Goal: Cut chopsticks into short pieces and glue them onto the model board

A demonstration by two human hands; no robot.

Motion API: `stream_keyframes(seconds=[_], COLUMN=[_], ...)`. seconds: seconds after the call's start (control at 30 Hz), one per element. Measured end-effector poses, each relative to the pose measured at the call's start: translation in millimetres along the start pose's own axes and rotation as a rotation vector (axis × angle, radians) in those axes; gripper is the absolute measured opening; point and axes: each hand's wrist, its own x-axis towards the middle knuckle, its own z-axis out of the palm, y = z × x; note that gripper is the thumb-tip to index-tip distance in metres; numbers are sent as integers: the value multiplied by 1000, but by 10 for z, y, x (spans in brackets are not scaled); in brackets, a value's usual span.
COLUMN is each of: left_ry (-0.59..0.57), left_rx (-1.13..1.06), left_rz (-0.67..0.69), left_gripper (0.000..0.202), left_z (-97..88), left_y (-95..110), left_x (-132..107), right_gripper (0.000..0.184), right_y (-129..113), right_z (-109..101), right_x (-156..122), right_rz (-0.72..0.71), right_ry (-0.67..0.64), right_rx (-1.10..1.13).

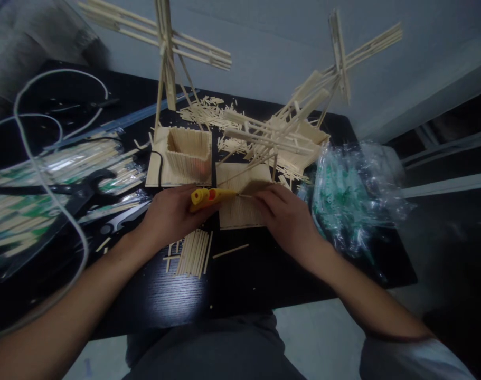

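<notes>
My left hand [171, 214] is closed around a yellow glue gun [214, 196] with a red part, its narrow tip pointing right. At that tip, my right hand [290, 216] pinches a thin wooden stick [245, 196]. Beneath both hands lies a flat panel of sticks [240, 214], with a small wooden piece [256, 186] near my right fingertips. Just left of it stands a stick-built box on a base [188, 163]. Closer to me are a row of loose sticks [195, 253] and one single stick [230, 251].
Windmill-like stick structures [164, 47] rise at the back left and right [337, 68]. Cut sticks [208, 113] are heaped behind. Bagged sticks [58, 179], large black-handled shears [74, 200] and a white cable [46, 184] occupy the left. Clear plastic wrapping [351, 190] lies right.
</notes>
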Motion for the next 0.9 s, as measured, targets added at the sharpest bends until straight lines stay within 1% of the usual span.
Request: stream_keyframes(seconds=[0.1, 0.3, 0.53, 0.63, 0.77, 0.9], left_ry=[3, -5, -4, -13, 4, -1], left_rx=[5, 12, 19, 4, 25, 25], left_rz=[2, 0, 2, 5, 26, 28], left_gripper=[42, 40, 39, 38, 38, 39], left_z=[7, 1, 4, 0, -4, 0], left_y=[-5, 0, 4, 8, 10, 8], left_x=[-6, -5, -9, -13, -10, -6], right_gripper=[25, 26, 28, 27, 29, 23], right_y=[-11, -37, -48, -50, -42, -41], right_z=[-19, -29, -46, -44, -19, -4], right_x=[8, 17, 13, 26, 38, 61], right_rz=[-2, -17, 2, -6, -1, -28], right_ry=[-23, -18, -39, -30, -7, 31], right_rx=[-20, -54, -65, -65, -43, -11])
